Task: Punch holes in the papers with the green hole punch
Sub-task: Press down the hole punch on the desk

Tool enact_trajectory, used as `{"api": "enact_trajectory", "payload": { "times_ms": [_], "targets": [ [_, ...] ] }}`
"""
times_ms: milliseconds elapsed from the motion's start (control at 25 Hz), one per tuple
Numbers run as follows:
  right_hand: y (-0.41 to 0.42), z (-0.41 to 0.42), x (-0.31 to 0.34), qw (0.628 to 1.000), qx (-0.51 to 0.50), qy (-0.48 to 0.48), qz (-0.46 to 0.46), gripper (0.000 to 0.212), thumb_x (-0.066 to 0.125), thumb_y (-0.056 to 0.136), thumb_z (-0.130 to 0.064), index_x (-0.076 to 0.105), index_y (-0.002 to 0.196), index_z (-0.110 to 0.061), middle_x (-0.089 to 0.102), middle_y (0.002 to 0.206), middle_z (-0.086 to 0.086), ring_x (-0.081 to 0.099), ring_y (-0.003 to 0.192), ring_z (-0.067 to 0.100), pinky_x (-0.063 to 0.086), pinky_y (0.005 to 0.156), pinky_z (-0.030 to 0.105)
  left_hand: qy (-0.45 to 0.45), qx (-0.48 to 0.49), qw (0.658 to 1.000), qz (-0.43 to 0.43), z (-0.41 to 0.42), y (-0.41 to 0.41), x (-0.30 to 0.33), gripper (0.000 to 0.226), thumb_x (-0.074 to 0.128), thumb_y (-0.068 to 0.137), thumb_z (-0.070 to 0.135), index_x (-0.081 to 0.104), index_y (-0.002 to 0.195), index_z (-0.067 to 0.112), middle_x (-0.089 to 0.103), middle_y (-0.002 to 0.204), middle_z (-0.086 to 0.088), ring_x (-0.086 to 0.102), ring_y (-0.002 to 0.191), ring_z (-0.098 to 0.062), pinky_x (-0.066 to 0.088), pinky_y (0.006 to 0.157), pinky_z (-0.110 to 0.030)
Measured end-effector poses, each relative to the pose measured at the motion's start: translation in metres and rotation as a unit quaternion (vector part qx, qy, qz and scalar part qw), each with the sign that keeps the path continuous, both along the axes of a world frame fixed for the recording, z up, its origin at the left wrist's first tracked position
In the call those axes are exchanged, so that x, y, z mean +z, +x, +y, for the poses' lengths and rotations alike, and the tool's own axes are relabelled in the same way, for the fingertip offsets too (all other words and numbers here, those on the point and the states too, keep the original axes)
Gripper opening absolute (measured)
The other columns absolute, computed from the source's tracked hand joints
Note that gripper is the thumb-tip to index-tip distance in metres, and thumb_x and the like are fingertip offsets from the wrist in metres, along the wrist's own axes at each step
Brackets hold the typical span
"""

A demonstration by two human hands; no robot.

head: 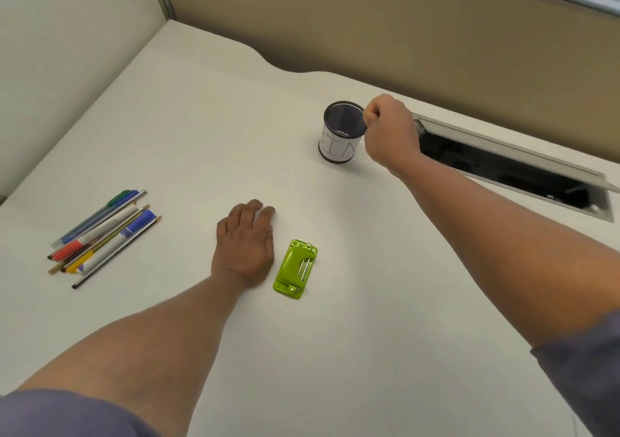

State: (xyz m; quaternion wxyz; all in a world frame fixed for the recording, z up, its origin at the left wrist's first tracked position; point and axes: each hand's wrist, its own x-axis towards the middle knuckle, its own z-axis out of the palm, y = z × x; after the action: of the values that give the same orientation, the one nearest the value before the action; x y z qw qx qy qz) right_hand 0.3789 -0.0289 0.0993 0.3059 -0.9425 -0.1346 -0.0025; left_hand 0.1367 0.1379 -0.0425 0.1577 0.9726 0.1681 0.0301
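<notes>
Left grip (246,245) beside green hole punch (296,269).

The only lettering stands on the white paper label (337,149) wrapped round the black mesh pen cup (343,130) at the far right of the worktop (201,118): hand-drawn dark strokes resembling "I" and "A", with a partial character at the left edge that cannot be made out.

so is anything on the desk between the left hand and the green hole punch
Nothing visible. The left hand rests flat on the desk right beside the green hole punch, with only a narrow strip of bare desk between them. The pens lie on its other side.
</notes>
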Motion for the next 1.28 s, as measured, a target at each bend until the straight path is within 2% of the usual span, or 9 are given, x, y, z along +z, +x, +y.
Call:
{"api": "enact_trajectory", "payload": {
  "times_ms": [160,360,520,640,720,840,1040,1280],
  "targets": [
    [0.029,0.018,-0.011,0.996,0.026,-0.082,0.008,0.025,0.047,0.079,-0.002,0.066,0.081,-0.019,0.066,0.088,-0.001,0.06,0.085,0.027,0.046,0.062,0.034,-0.004,0.006,1.0,0.009,0.0,-0.001,0.004,0.044,0.036,0.096,0.03,0.051,0.137,0.023,0.047,0.145,-0.003,0.039,0.135,-0.03,0.03,0.108,-0.045],
    [0.043,0.021,-0.024,0.997,0.026,-0.068,0.017,0.016,0.063,0.082,-0.014,0.065,0.08,-0.03,0.065,0.085,-0.007,0.062,0.084,0.023,0.042,0.063,0.028,-0.001,0.002,1.0,0.005,-0.001,0.0,0.004,0.044,0.035,0.095,0.03,0.051,0.135,0.023,0.048,0.143,-0.002,0.04,0.133,-0.029,0.032,0.104,-0.045],
    [0.041,0.019,-0.024,1.0,0.008,-0.022,0.011,0.022,0.059,0.081,-0.011,0.067,0.084,-0.032,0.067,0.086,-0.01,0.064,0.085,0.021,0.051,0.068,0.029,-0.001,0.001,1.0,0.004,-0.001,-0.001,0.003,0.042,0.039,0.096,0.028,0.051,0.135,0.022,0.047,0.143,-0.002,0.04,0.133,-0.028,0.032,0.105,-0.044],
    [0.035,0.015,-0.023,1.0,0.012,-0.013,-0.003,0.017,0.06,0.082,-0.017,0.07,0.086,-0.031,0.067,0.085,-0.012,0.064,0.087,0.018,0.046,0.067,0.028,-0.001,0.001,1.0,0.0,-0.001,-0.001,0.003,0.041,0.04,0.096,0.027,0.051,0.135,0.022,0.047,0.142,-0.002,0.04,0.132,-0.028,0.032,0.104,-0.044],
    [0.033,0.013,-0.023,1.0,0.008,-0.01,-0.008,0.007,0.063,0.08,-0.022,0.067,0.079,-0.028,0.067,0.08,-0.013,0.063,0.082,0.017,0.041,0.06,0.024,-0.002,0.003,1.0,0.001,-0.001,-0.001,0.003,0.041,0.041,0.096,0.027,0.051,0.135,0.023,0.048,0.142,-0.002,0.04,0.132,-0.028,0.032,0.104,-0.045],
    [0.029,0.011,-0.025,1.0,-0.003,-0.002,-0.01,0.005,0.064,0.077,-0.023,0.069,0.077,-0.026,0.067,0.077,-0.012,0.061,0.077,0.014,0.035,0.054,0.02,-0.005,0.006,1.0,0.0,-0.002,-0.001,0.004,0.041,0.04,0.097,0.027,0.051,0.136,0.023,0.048,0.142,-0.002,0.039,0.133,-0.029,0.033,0.105,-0.045],
    [0.023,0.014,-0.025,1.0,-0.004,0.03,0.005,0.011,0.064,0.081,-0.023,0.069,0.081,-0.033,0.069,0.083,-0.013,0.062,0.078,0.013,0.04,0.063,0.022,-0.007,0.003,1.0,0.002,-0.002,-0.001,0.004,0.041,0.042,0.097,0.026,0.051,0.136,0.021,0.048,0.143,-0.003,0.04,0.134,-0.03,0.033,0.106,-0.046],
    [0.023,0.017,-0.026,1.0,-0.005,0.012,0.005,0.012,0.061,0.079,-0.02,0.068,0.082,-0.029,0.066,0.081,-0.013,0.061,0.079,0.014,0.045,0.065,0.026,-0.008,0.005,1.0,0.0,-0.001,-0.002,0.004,0.041,0.04,0.097,0.027,0.052,0.137,0.022,0.047,0.144,-0.003,0.039,0.133,-0.029,0.032,0.106,-0.045]
  ]
}}
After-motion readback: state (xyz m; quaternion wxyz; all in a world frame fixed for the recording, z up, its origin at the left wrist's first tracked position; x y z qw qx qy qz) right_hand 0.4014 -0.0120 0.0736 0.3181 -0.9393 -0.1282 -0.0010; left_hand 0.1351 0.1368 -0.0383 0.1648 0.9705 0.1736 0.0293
